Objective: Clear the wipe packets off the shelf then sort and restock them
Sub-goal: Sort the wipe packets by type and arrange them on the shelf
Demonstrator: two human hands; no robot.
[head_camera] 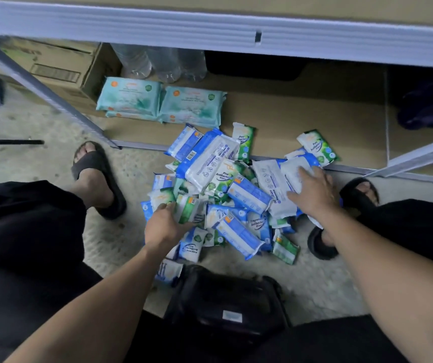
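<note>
"On the floor at the foot of the bottom shelf (302,121), what did your feed show?" the desk asked.

"A pile of wipe packets (223,195), blue and green mixed, heaped between the person's sandalled feet," I said. "The left hand (165,224) had thumb and fingers curled round a green pine antibacterial packet (190,209) at the near edge of the heap. The right hand (315,191) lay with fingers spread flat on a white-backed packet (287,176) at the far right, gripping nothing. A stray green packet (317,148) lay on the shelf board itself. Teal packs (157,100) sat stacked further back, beside a cardboard box (53,69) and water bottles (157,64)."

"What worried you?"

"Three things, as I judged it. Several packets lay face down, showing only white backs, so a blue one could go in with the pines unless each was turned over. The heap was loose and looked slippery. A tug at its edge could send packets sliding under the black bag (226,297) or the right sandal (320,247), which lay against the heap. And the stray on the board could be mistaken for restocked goods and skipped."
</note>
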